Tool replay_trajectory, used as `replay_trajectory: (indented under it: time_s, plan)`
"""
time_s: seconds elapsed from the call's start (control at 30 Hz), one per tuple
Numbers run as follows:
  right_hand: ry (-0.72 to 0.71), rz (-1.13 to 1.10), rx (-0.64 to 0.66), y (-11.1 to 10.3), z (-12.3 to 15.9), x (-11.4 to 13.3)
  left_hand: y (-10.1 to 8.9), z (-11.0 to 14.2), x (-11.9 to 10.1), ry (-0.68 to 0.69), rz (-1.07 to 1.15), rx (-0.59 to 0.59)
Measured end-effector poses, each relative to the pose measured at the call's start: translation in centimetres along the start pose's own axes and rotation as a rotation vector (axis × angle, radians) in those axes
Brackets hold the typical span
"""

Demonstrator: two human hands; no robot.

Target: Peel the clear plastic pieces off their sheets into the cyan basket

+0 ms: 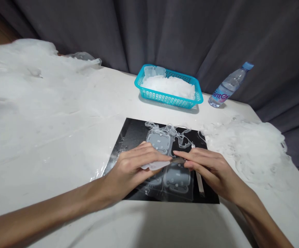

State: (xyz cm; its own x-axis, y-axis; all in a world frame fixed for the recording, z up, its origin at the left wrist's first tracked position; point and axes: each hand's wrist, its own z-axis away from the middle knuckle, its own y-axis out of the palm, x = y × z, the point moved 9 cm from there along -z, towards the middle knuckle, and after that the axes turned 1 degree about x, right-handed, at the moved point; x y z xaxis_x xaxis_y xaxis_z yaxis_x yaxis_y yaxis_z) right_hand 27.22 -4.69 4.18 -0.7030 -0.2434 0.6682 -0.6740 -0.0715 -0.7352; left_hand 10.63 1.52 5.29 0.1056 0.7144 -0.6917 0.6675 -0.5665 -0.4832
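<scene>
A black mat (131, 136) lies on the white table (144, 224) in front of me. On the mat rests a translucent sheet of moulded parts (159, 141) with thin trimmed strips trailing from its far edge. My left hand (131, 168) presses on the sheet and pinches a pale translucent piece (156, 166) with its fingers closed. My right hand (206, 167) is closed on a slim knife (199, 182); its dark blade tip meets the piece between both hands.
A turquoise basket (170, 100) with several white translucent pieces stands at the back. A water bottle (228, 88) lies tilted to its right. A heap of trimmed scraps (249, 144) is at the right. Plastic sheeting (35, 86) covers the left. A grey curtain hangs behind.
</scene>
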Motion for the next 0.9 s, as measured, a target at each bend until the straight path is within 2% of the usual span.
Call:
replay_trajectory:
  time_s: [0.67,0.9]
  plan:
    - [-0.034,-0.063,-0.012,-0.2,-0.3,0.6,-0.1,-0.1,-0.2,0.008,-0.01,-0.011]
    - [0.032,-0.145,-0.082,-1.2,-0.4,-0.3,0.0,-0.2,-0.1,0.003,-0.008,-0.006]
